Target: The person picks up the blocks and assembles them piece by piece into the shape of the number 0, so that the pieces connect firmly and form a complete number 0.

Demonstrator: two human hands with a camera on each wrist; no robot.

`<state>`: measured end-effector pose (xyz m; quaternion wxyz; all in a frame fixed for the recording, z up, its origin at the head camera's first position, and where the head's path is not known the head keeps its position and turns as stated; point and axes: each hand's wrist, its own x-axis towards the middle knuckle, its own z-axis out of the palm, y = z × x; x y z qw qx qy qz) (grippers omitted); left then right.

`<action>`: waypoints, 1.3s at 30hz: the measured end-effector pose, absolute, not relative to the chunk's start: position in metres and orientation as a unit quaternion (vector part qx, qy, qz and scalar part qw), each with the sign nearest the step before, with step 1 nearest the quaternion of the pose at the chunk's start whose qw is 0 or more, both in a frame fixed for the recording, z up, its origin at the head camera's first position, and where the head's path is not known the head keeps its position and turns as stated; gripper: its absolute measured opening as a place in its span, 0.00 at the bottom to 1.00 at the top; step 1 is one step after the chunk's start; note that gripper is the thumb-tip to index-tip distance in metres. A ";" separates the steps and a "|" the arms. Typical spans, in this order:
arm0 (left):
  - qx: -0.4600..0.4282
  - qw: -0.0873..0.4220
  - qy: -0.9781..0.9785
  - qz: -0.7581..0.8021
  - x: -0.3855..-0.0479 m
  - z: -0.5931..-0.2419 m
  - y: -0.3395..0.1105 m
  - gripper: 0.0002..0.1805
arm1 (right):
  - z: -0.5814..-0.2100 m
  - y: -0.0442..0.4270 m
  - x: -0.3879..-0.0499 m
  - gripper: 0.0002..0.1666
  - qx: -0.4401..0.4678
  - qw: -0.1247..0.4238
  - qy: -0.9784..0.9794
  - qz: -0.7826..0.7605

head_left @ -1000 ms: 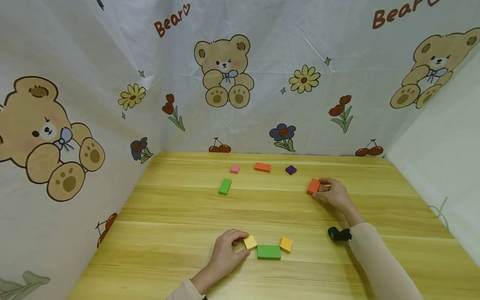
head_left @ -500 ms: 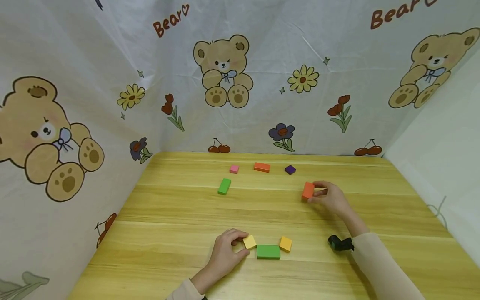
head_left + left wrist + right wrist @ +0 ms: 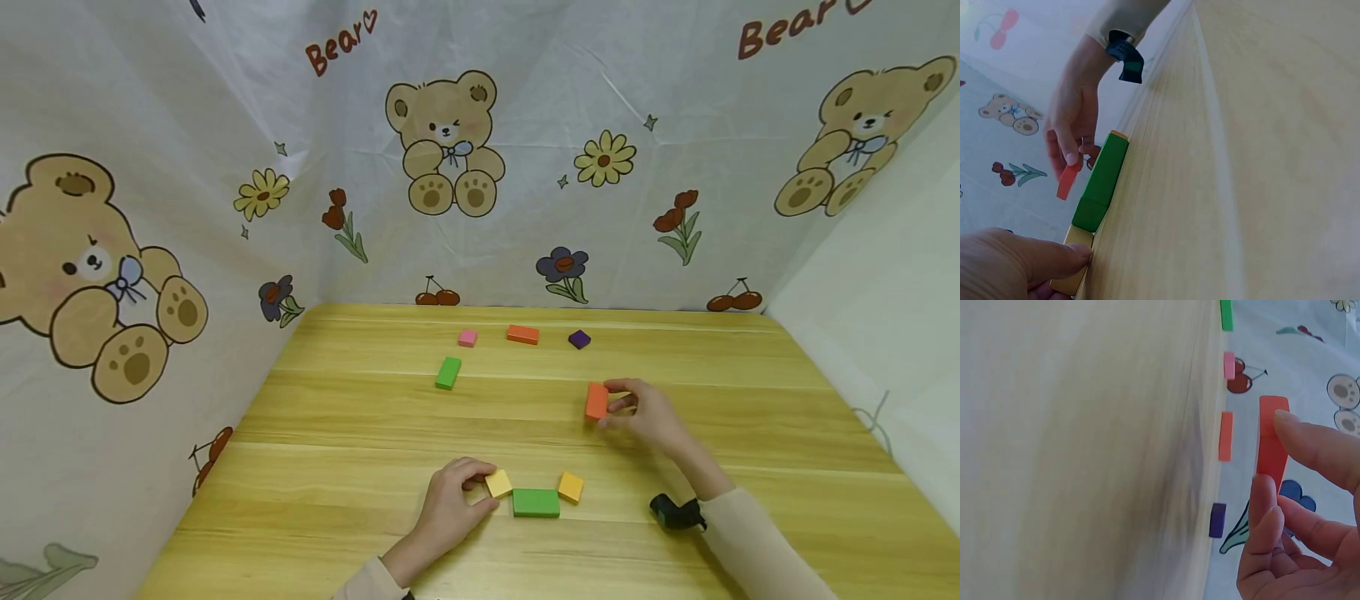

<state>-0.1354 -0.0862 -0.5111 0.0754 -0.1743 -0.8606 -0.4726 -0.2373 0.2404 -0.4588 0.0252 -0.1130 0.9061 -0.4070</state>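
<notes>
My right hand [image 3: 648, 414] pinches a red-orange rectangular block [image 3: 596, 402] by its right end, above the middle right of the table. In the right wrist view, thumb and fingertips grip this block [image 3: 1272, 434] clear of the tabletop. Near the front, my left hand [image 3: 453, 504] holds a small yellow block [image 3: 498, 483] between thumb and finger on the table. That block's corner meets the left end of a green rectangular block [image 3: 536, 503]. At the green block's other end sits an orange-yellow block [image 3: 570, 487], slightly turned.
Toward the back of the wooden table [image 3: 360, 417] lie a pink block [image 3: 468, 338], another orange block [image 3: 522, 334], a purple block [image 3: 579, 339] and a smaller green block [image 3: 448, 373]. A bear-print cloth [image 3: 517, 250] hangs behind and at the left.
My right hand has carried the red-orange block leftward and toward the front of the table. The left hand and the blocks beside it have stayed in place.
</notes>
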 end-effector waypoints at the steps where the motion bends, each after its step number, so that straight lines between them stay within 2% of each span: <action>1: -0.174 0.075 -0.860 -0.473 -0.135 -0.511 -0.086 0.20 | -0.459 0.238 -0.235 0.38 -0.119 0.027 0.903 -0.411; 17: -0.171 0.070 -0.861 -0.474 -0.136 -0.510 -0.086 0.20 | -0.462 0.218 -0.208 0.38 -0.171 0.056 0.887 -0.425; 39: -0.171 0.069 -0.860 -0.475 -0.136 -0.511 -0.086 0.20 | -0.473 0.211 -0.199 0.38 -0.185 0.109 0.866 -0.451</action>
